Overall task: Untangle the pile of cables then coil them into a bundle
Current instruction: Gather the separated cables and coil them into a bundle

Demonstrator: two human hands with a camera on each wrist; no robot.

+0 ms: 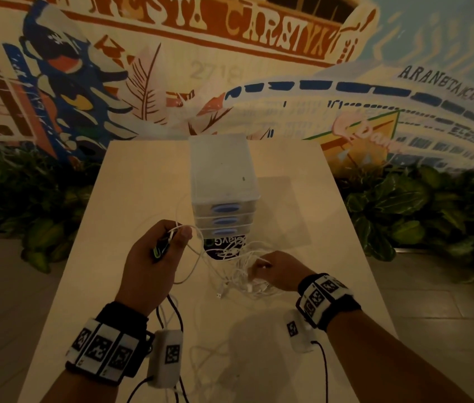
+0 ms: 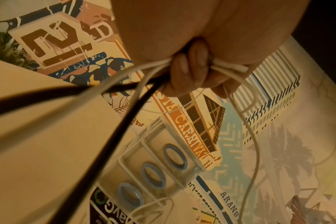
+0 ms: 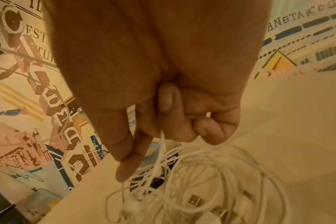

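Note:
A tangled pile of white cables lies on the beige table in front of the drawer unit. My left hand, raised left of the pile, grips several white cable strands and a black cable with a green-edged plug. Loops run from that hand down into the pile. My right hand rests on the right side of the pile, and its thumb and curled fingers pinch a white strand. USB plugs show among the coils.
A clear plastic drawer unit with three blue handles stands mid-table, a dark labelled packet at its foot. One more thin white cable lies near the front edge. Leafy plants flank the table; a painted wall stands behind.

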